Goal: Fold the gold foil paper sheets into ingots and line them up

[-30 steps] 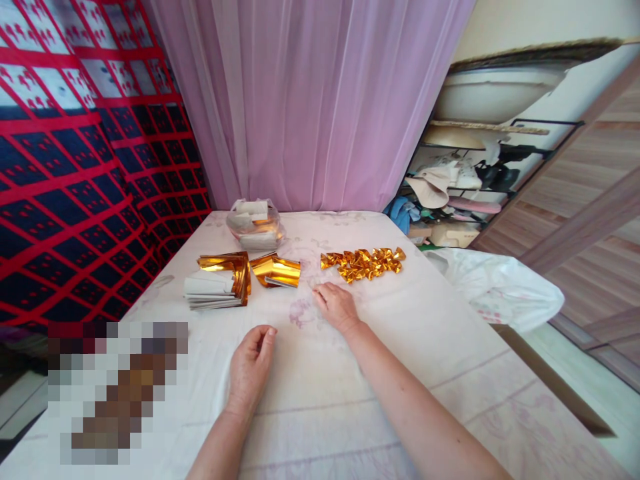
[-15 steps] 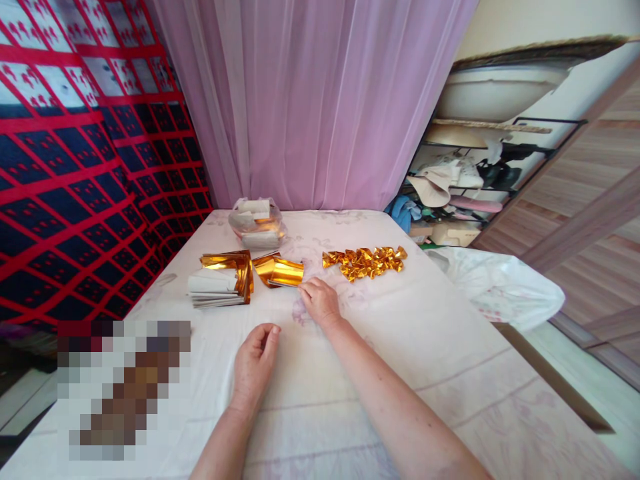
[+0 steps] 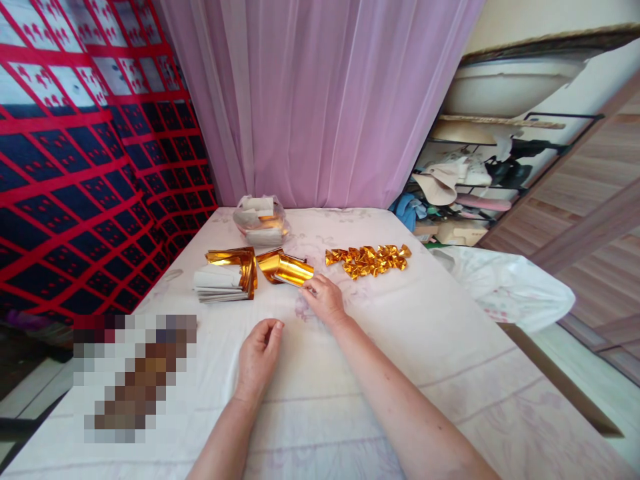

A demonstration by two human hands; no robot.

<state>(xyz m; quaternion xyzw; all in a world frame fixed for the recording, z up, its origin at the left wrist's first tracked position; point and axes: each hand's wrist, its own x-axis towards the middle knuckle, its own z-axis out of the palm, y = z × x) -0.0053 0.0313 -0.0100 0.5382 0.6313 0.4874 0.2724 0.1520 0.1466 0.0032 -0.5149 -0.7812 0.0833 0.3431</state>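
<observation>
- We see our right hand point(image 3: 326, 300) far out in front of us, palm down, fingers pointing up and to the left.
- Its fingertips point(image 3: 309, 285) are bent in a little, close together.
- Our right arm is long and bare. It comes in from the bottom right corner and goes up and to the left.
- Our left hand point(image 3: 259, 357) is closer to us. It rests low with the fingers curled in loosely, and the thumb sits beside them.
- Our left arm is bare too. It comes up from the bottom edge.
- Our two hands are near each other but do not touch.
</observation>
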